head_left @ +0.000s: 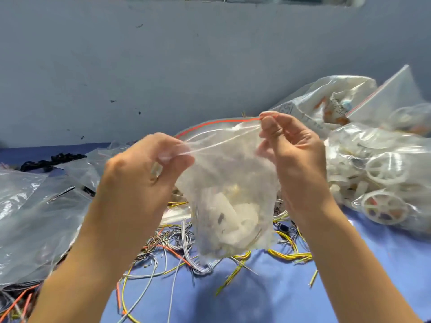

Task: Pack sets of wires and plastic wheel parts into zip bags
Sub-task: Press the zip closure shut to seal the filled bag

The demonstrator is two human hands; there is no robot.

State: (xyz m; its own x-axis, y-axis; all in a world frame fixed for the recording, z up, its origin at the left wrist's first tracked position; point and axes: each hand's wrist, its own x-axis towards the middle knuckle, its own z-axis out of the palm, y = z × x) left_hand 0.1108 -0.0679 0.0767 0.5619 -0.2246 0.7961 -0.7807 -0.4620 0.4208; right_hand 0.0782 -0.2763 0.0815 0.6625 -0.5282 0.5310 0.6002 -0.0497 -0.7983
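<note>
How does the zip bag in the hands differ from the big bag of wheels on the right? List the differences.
The zip bag hangs in the air, pinched at its top by the left hand and right hand; the big bag lies on the table. The zip bag is smaller and holds few parts; the big bag is stuffed with wheels. Both are clear plastic.

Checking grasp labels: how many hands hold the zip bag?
2. Left hand pinches the zip bag's mouth at its left edge; right hand pinches the right end, by the red strip. None hidden.
</note>
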